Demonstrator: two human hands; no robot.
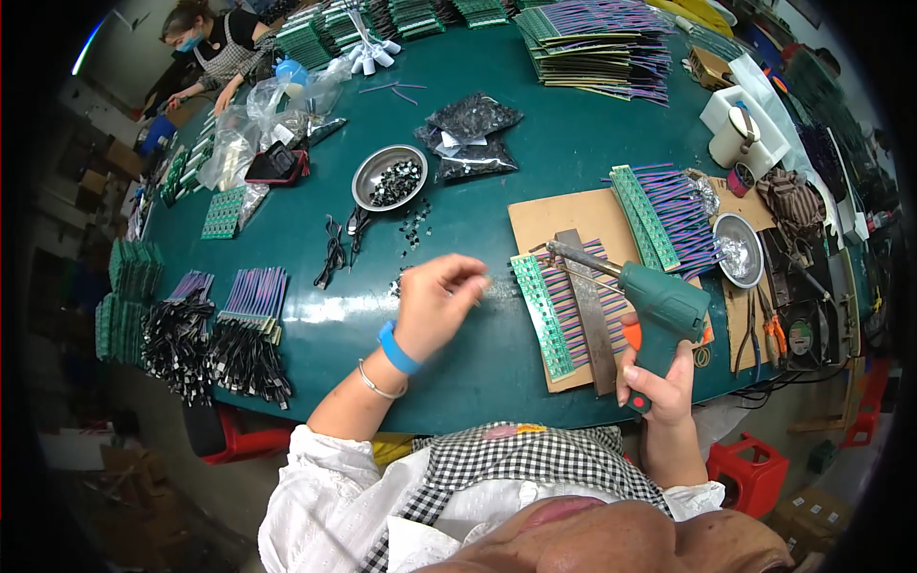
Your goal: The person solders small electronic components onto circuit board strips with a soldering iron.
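Note:
My right hand (pixel 661 387) is wrapped round the handle of a green soldering gun (pixel 664 306) with an orange trigger. Its metal tip reaches leftward to the top of a green circuit board strip (pixel 543 320) with several joined segments. Purple and dark wires run rightward from that strip, beneath a flat metal bar (pixel 587 325) lying across them. A cardboard sheet (pixel 530 218) is under the board and bar. Left of the strip, my left hand (pixel 435 304) is raised over the table, thumb and fingers pinched together; anything between them is too small to make out.
A metal bowl (pixel 392 180) of small black parts stands ahead, with loose parts (pixel 415 227) spilled beside it. Another wired board strip (pixel 645 218) lies right, near a smaller metal bowl (pixel 737 250). Cable bundles (pixel 250 349) lie left. A co-worker (pixel 224 48) sits far left.

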